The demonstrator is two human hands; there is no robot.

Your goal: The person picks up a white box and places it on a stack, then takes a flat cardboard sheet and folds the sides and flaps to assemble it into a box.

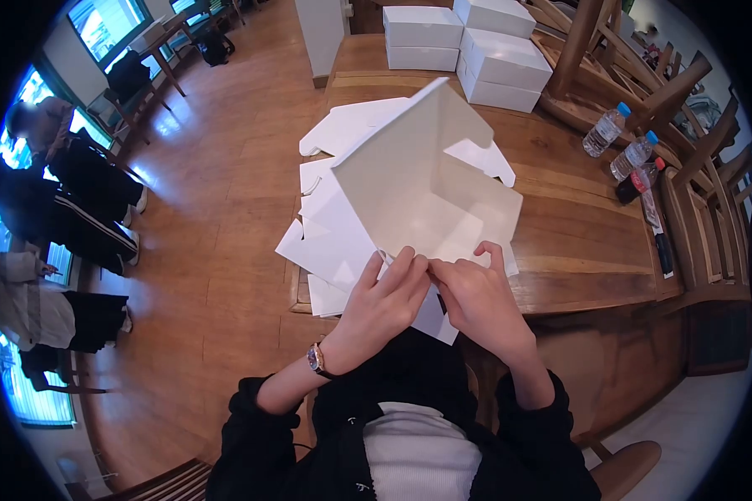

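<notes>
A partly folded white cardboard box (401,171) stands over the table edge in front of me, its lid panel raised and its inside facing me. My left hand (386,288) is closed on the near left edge of the box, fingers curled round the card. Close beside it, my right hand (472,292) pinches the same near edge, with the index finger bent up. The fingertips of both hands almost meet. Under and behind the box lie flat white cardboard sheets (330,230), some with cut slots and tabs.
Finished white boxes (501,67) are stacked at the table's far end. Two water bottles (606,129) and a cola bottle (639,179) stand along the right edge of the wooden table (576,242). Upturned chairs (710,200) crowd the right. Several people (67,200) stand at the left.
</notes>
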